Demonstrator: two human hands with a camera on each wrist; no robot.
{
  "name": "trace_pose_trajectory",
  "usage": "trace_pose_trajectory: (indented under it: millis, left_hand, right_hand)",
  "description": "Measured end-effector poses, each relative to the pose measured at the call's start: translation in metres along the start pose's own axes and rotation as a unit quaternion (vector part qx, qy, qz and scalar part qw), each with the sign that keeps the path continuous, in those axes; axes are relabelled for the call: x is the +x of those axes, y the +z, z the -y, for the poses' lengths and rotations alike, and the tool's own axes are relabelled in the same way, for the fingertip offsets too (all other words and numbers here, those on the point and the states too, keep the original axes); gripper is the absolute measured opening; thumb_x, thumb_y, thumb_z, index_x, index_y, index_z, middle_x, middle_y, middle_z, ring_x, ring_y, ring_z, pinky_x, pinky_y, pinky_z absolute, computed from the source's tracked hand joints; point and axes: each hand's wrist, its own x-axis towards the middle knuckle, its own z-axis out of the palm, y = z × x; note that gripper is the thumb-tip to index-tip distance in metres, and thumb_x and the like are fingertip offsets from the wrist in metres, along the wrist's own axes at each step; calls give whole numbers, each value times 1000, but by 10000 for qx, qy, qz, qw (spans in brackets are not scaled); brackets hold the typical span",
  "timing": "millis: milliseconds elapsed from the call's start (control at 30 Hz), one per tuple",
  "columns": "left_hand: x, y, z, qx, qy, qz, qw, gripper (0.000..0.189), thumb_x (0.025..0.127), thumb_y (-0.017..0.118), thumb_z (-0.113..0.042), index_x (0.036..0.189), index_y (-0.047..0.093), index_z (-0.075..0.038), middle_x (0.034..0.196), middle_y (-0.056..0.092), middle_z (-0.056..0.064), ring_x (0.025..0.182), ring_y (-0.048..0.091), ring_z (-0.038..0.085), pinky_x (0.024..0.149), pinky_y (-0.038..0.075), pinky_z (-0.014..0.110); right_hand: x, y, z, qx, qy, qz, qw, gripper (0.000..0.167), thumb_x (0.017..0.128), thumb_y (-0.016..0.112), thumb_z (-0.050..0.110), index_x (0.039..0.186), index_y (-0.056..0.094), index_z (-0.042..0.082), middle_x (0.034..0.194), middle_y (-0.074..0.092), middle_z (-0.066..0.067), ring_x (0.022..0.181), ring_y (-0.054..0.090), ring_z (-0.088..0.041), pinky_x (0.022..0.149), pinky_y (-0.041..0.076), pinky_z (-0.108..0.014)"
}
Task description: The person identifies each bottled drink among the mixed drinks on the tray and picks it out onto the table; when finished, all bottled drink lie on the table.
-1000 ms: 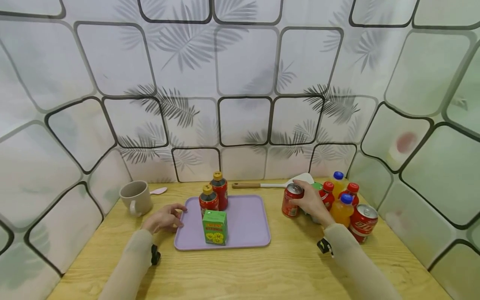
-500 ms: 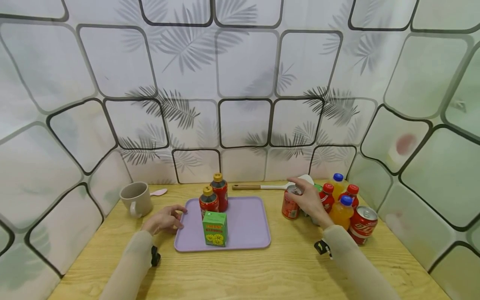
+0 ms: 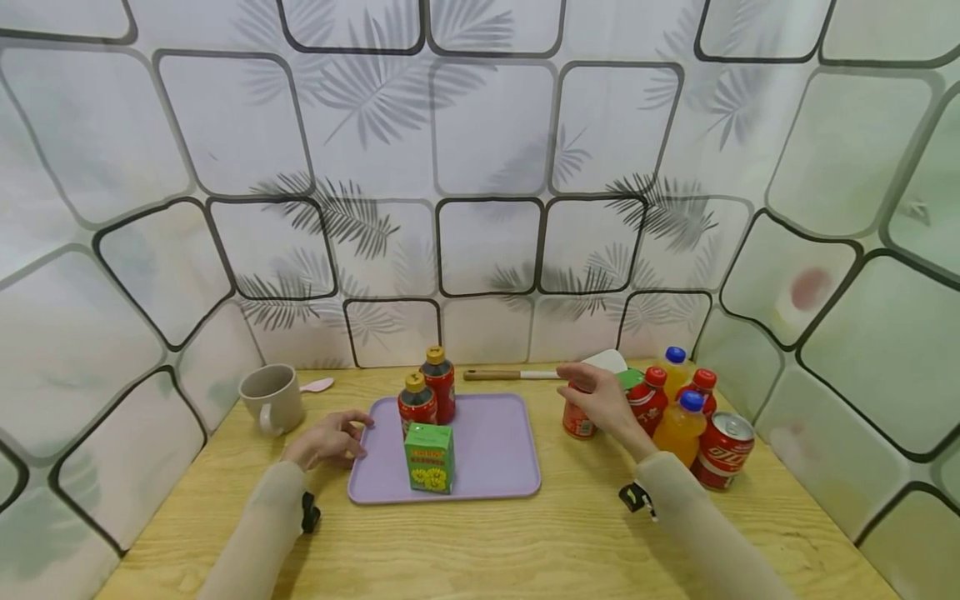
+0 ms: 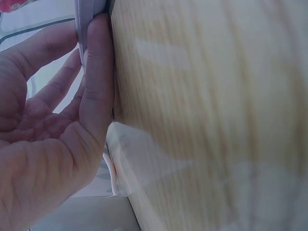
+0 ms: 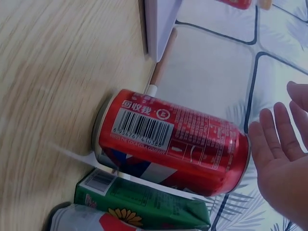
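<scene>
My left hand (image 3: pixel 330 437) is at the left edge of the lilac tray (image 3: pixel 487 450). In the left wrist view its thumb and a finger pinch the tray's rim (image 4: pixel 83 29). On the tray stand two red bottles with yellow caps (image 3: pixel 441 392) and a green drink carton (image 3: pixel 430 458). My right hand (image 3: pixel 600 400) hovers over an upright red soda can (image 3: pixel 577 419), partly hiding it. Seen from the right wrist, the fingers (image 5: pixel 284 130) are apart from each other beside the top of the can (image 5: pixel 173 142), with nothing held.
Right of the hand cluster red-capped bottles (image 3: pixel 654 396), orange drink bottles (image 3: pixel 681 429), a larger red can (image 3: pixel 724 450) and a green carton (image 5: pixel 144 202). A spatula (image 3: pixel 495 375) lies behind the tray. At left stand a mug (image 3: pixel 272 398) and a pink spoon (image 3: pixel 318 384).
My right hand has loosened its fingers from the red can and risen slightly to the left above it. The can stays where it stood. My left hand has not moved.
</scene>
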Motion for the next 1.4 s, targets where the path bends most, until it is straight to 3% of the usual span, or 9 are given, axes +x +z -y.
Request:
trace_pose_trajectory:
  millis: [100, 200, 300, 400, 633, 767, 1067, 1267, 1400]
  left_hand:
    - [-1, 1, 0, -51, 61, 13, 10000, 58, 77, 68, 12, 131, 49, 0, 94, 44, 11, 80, 47, 21, 64, 54, 31]
    - [-1, 2, 0, -92, 136, 30, 9999, 57, 77, 67, 13, 130, 49, 1, 93, 44, 10, 77, 47, 19, 63, 53, 30]
    - [-1, 1, 0, -106, 184, 46, 9998, 56, 77, 67, 13, 130, 49, 2, 92, 44, 10, 76, 47, 19, 62, 53, 30]
    - [-1, 1, 1, -71, 196, 67, 9998, 56, 78, 67, 12, 130, 49, 2, 93, 44, 11, 78, 48, 20, 63, 54, 30]
    - [0, 2, 1, -34, 93, 12, 10000, 55, 78, 67, 12, 129, 51, 1, 95, 45, 12, 82, 49, 21, 64, 55, 31]
    - [1, 2, 0, -37, 46, -6, 10000, 54, 78, 67, 12, 129, 51, 0, 96, 45, 12, 82, 50, 21, 64, 55, 30]
    - [-1, 1, 1, -53, 91, 51, 9999, 55, 77, 67, 12, 129, 50, 2, 96, 45, 13, 83, 50, 21, 65, 54, 30]
    - [1, 2, 2, -116, 29, 13, 9999, 56, 77, 66, 12, 130, 50, 0, 97, 45, 13, 83, 51, 22, 65, 55, 30]
    - [1, 1, 1, -90, 53, 15, 9999, 56, 78, 66, 12, 130, 50, 1, 97, 45, 13, 83, 50, 22, 65, 56, 31]
  right_hand:
    - [-4, 2, 16, -33, -23, 53, 10000, 32, 89, 67, 0, 119, 63, -10, 120, 63, -31, 113, 60, -45, 99, 48, -53]
    - [-7, 4, 25, -82, -34, 184, 9998, 31, 89, 67, 0, 118, 64, -9, 118, 65, -29, 110, 62, -43, 94, 54, -42]
    - [-6, 9, 23, -95, -107, 360, 9992, 29, 89, 67, 1, 117, 64, -8, 114, 66, -28, 106, 65, -41, 86, 55, -26]
    - [-3, 17, 13, 16, -119, 595, 9982, 28, 90, 67, 2, 116, 65, -7, 114, 67, -27, 104, 66, -36, 82, 54, -20]
    - [-1, 40, -13, 331, 256, 1332, 9902, 31, 91, 68, 14, 120, 67, 2, 119, 67, -20, 104, 66, -20, 85, 55, -27]
    - [-5, 56, -12, 539, 416, 1829, 9808, 36, 90, 70, 20, 122, 66, 4, 121, 66, -20, 105, 66, -16, 86, 55, -30]
    - [-8, 91, 1, 973, 440, 2657, 9581, 40, 88, 70, 11, 126, 61, 3, 121, 61, -32, 99, 68, -18, 83, 57, -32]
    - [-11, 112, 14, 792, 447, 2821, 9551, 48, 86, 73, 11, 131, 58, 3, 122, 62, -26, 104, 66, -24, 85, 55, -30]
    - [-13, 124, 21, 699, 346, 2755, 9581, 49, 85, 75, 14, 130, 58, 4, 121, 64, -17, 106, 65, -27, 87, 54, -31]
